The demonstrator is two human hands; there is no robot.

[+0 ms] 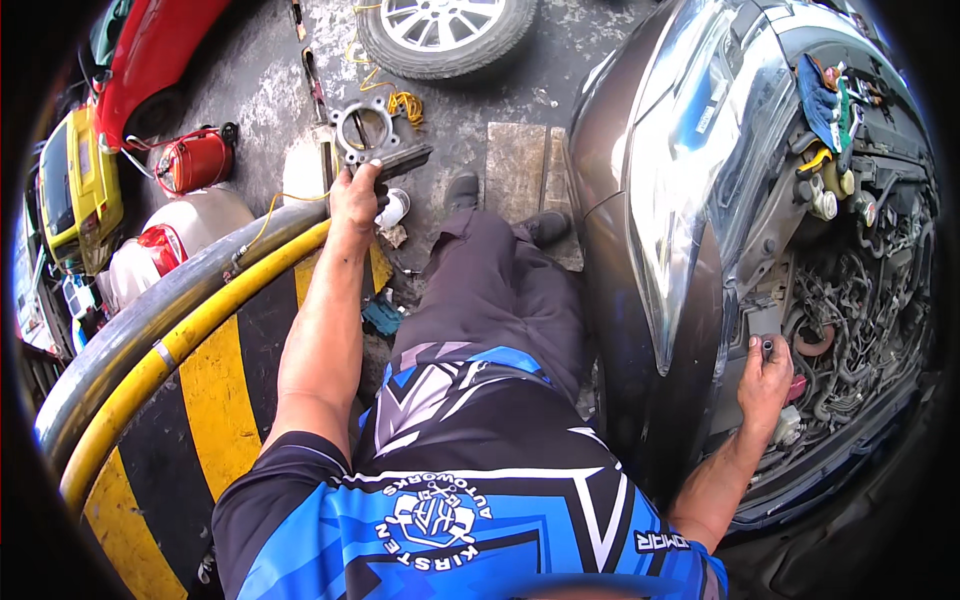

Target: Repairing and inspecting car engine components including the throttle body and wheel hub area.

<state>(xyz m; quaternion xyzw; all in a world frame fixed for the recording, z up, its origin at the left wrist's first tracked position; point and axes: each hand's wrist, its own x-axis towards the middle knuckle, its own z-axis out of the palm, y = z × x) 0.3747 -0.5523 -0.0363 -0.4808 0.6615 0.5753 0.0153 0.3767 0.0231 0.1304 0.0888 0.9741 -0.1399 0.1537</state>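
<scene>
Metal ring bracket (363, 156) is gripped at its near edge by left hand (355, 198), likely keeping its bore clear; dark cylindrical piece (768, 346) is clasped by right hand (766, 386).

White capital letters (432, 563) circle a round white emblem (432, 517) on the front of a blue-and-black shirt (540, 550), while a second line of white lettering (662, 541) runs across the shirt's right sleeve, near its edge. A small pale label (708, 117), its dark print too small to read, sits on a dark car's front (650, 220).
</scene>
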